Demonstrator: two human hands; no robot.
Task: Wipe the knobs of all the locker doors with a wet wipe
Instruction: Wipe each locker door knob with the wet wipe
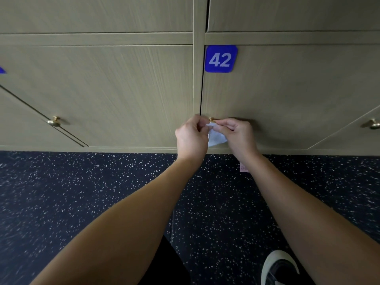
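Note:
A brass knob [211, 119] on the locker door marked 42 [220, 59] peeks out between my two hands. My left hand [191, 136] and my right hand [236, 135] both pinch a white wet wipe [216, 135] right at that knob, and the wipe hangs down between them. Most of the knob is hidden behind my fingers. Another brass knob [54, 121] sits on the door at the left, and a third brass knob [373, 124] at the far right edge.
The lockers are olive wood-grain doors in rows, with a bottom plinth [123, 149] meeting a dark speckled floor [82, 192]. A small pink scrap [244, 167] lies on the floor by my right wrist. My shoe [279, 266] shows at the bottom right.

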